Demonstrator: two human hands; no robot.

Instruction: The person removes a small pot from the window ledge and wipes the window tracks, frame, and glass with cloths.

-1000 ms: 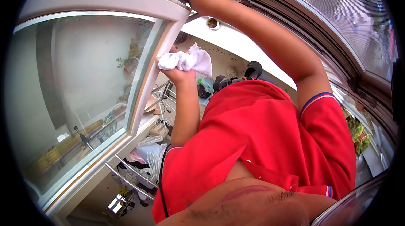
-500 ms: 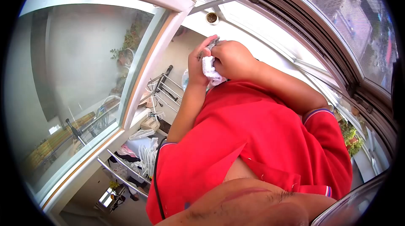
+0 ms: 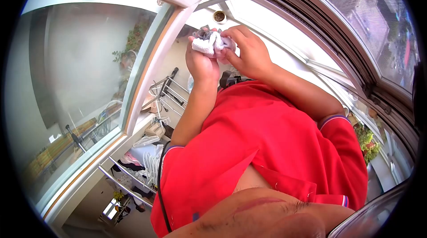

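Left hand (image 3: 201,65): holds white cloth (image 3: 205,46) | right hand (image 3: 252,55): fingertips against it

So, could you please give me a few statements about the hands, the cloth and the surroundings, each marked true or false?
1. The left hand and the right hand are both on the white cloth. True.
2. The white cloth is spread flat against the window glass. False: it is bunched up at the hands, away from the glass.
3. A green plant shows near the right edge of the picture. True.
4. The person wears blue over the chest. False: the shirt is red.
5. The right hand grips the dark window frame. False: its fingers are at the white cloth.
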